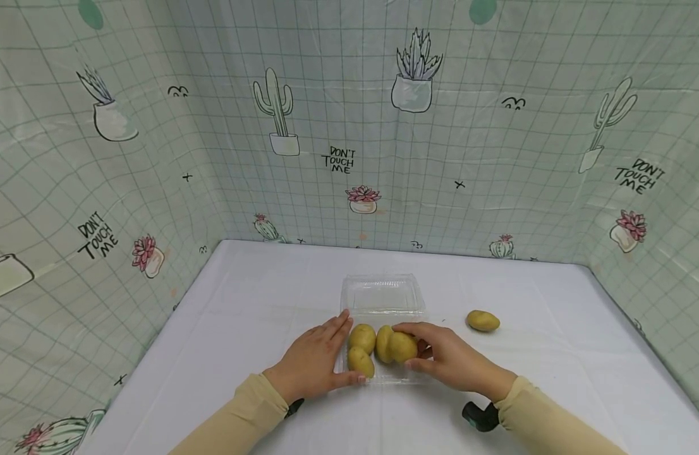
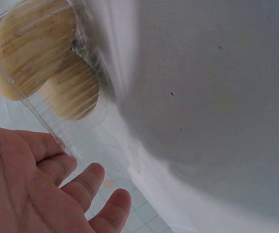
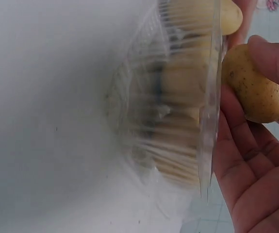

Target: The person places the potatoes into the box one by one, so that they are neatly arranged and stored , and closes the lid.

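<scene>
A clear plastic clamshell box sits on the table with its lid folded back. Two potatoes, one farther back and one nearer, lie in its left half, and another potato lies beside them. My right hand grips a potato between thumb and fingers at the box's right side, above the rim. Along the left side my left hand rests against the box with its fingers fairly straight; its palm faces the clear wall in the left wrist view.
One loose potato lies on the white tabletop, right of the box. A patterned curtain closes off the back and both sides. Black straps show at the wrists.
</scene>
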`<state>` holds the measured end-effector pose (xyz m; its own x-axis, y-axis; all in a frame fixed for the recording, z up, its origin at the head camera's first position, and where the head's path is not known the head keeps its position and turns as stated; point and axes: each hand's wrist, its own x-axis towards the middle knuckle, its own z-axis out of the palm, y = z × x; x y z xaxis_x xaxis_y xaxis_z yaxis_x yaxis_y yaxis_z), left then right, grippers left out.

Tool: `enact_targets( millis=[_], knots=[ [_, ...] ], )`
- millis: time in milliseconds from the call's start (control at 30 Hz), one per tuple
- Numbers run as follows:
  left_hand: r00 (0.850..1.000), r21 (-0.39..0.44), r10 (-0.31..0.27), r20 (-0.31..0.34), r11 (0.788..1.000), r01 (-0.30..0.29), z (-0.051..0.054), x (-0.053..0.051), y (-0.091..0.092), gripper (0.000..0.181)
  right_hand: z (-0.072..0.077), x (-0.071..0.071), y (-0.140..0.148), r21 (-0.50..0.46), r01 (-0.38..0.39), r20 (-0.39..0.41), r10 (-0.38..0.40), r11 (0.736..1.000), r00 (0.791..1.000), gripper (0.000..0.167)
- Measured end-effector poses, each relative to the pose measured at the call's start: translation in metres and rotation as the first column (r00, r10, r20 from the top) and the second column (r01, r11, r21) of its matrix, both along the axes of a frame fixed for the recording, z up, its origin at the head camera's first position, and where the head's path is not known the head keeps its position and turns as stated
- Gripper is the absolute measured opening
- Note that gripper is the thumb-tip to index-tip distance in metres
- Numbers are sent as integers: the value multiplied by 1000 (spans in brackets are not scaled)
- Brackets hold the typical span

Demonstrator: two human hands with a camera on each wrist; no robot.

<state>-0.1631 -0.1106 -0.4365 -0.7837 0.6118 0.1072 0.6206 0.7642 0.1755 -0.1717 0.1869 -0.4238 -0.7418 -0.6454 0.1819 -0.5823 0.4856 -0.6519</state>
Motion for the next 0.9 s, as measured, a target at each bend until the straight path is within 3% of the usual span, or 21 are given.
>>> enact_targets(
  millis=[333,900],
  knots=[
    [1000,0,2,-14,1000,-2,-4,-1,0,102,-5,5,-12,-12,-50,22,50,999,999,55],
    [1000,-7,6,-13,1000,-6,-6,-2,-1,100,-8,7,-17,8,-65,16,65,998,998,46]
  ],
)
